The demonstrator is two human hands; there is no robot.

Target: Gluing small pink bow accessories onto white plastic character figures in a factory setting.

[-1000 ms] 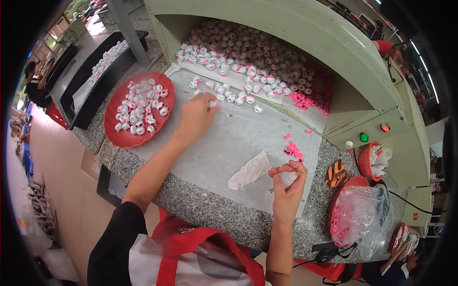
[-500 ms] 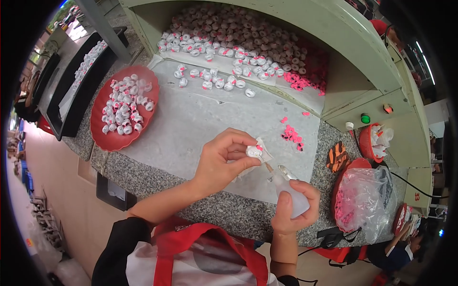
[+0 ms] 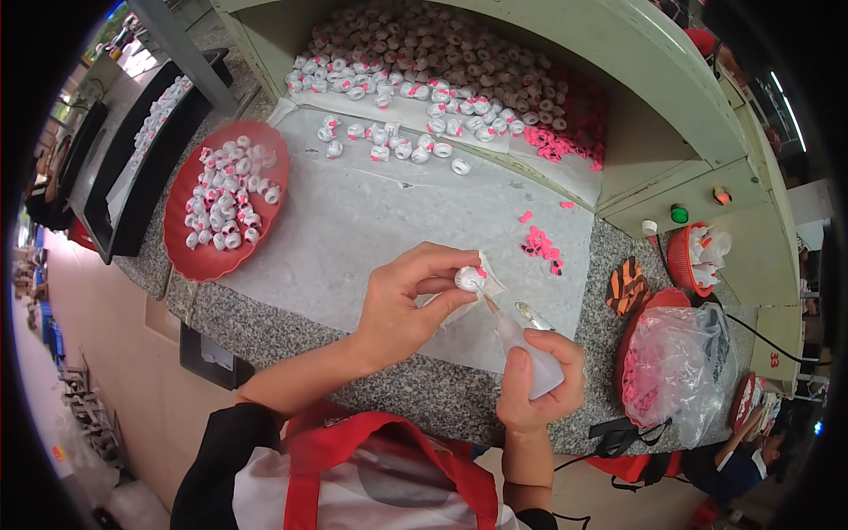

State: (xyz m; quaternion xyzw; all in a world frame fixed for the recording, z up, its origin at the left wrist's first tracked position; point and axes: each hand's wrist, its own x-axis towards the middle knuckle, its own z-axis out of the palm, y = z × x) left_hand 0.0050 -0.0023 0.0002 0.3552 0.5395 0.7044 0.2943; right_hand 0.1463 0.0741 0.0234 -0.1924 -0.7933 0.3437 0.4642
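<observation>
Between the thumb and fingers of my left hand (image 3: 402, 305) sits a small white figurine head (image 3: 470, 279) with a pink bow. A white cloth (image 3: 493, 281) shows behind it, partly hidden by the fingers. My right hand (image 3: 546, 380) is wrapped round a translucent squeeze bottle (image 3: 530, 358). The bottle's thin nozzle points up and left, and its tip is at or very close to the head; I cannot tell whether they touch. Under the hands lies a sheet of white paper (image 3: 371, 212). Loose pink bows (image 3: 537, 243) lie on it to the right.
A red scalloped dish (image 3: 181, 256) of white heads stands left. Many more heads (image 3: 415, 88) fill the green cabinet's shelf at the back. On the right are an orange-and-black striped piece (image 3: 628, 287), a red basket (image 3: 680, 265) and a plastic-covered red dish (image 3: 629, 353). A metal blade (image 3: 532, 316) lies beside the bottle.
My right hand has moved the bottle up and left, bringing its nozzle tip to the white head. My left hand has stayed nearly in place.
</observation>
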